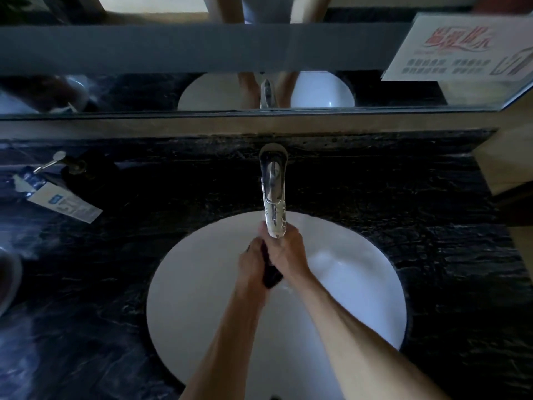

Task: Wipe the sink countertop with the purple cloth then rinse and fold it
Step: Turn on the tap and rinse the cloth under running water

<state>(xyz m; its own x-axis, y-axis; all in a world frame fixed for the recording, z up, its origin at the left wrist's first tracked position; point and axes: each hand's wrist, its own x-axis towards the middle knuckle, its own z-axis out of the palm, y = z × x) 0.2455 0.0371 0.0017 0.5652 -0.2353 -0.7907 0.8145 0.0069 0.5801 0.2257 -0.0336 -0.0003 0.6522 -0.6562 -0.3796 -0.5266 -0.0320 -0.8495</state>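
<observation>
Both my hands meet over the white sink basin (202, 298), right under the chrome faucet (273, 192). The purple cloth (271, 277) looks dark and bunched into a narrow wad; its lower end sticks out between my palms. My left hand (252, 262) grips it from the left, and my right hand (288, 252) is closed on it from the right. The faucet spout hides part of my right fingers. I cannot make out running water. The black marble countertop (403, 226) surrounds the basin.
A dark soap dispenser (76, 171) and a white and blue toothpaste box (62, 202) lie at the back left of the counter. The mirror (230, 53) runs along the back wall, with a printed card (458, 50) at its upper right. A wooden wall edge (507, 174) stands at the right.
</observation>
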